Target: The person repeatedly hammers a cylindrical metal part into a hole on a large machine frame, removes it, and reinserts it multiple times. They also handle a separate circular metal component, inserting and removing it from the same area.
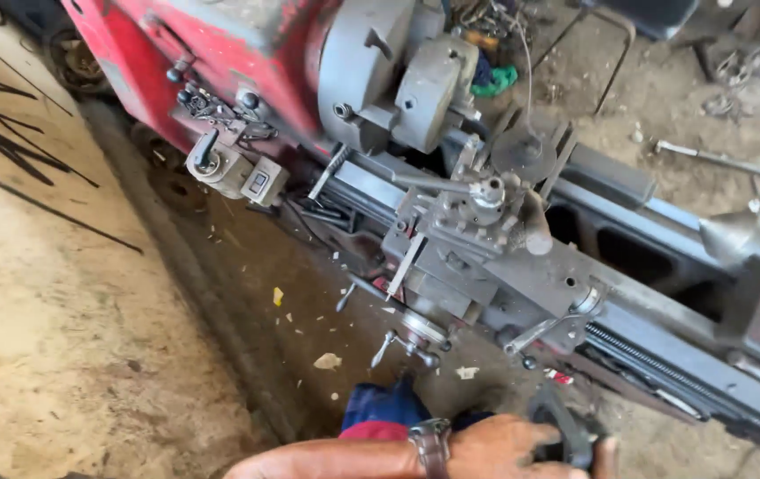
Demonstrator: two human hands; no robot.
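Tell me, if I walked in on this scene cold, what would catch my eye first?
Most likely the big lathe running slantwise across the middle, with its red headstock at top left and the grey round chuck beside it. Next, at the bottom edge, a hand with a wristwatch grips a dark handwheel. Left of the machine lies a dusty floor strewn with small scraps.

1. Metalworking workshop: big worn red-and-grey metal lathe (451, 204) with round grey steel chuck (371, 66).
2. Grimy dirt floor (70, 355) strewn with chips.
3. Scattered scrap metal rods (721, 161) and tools behind the machine.
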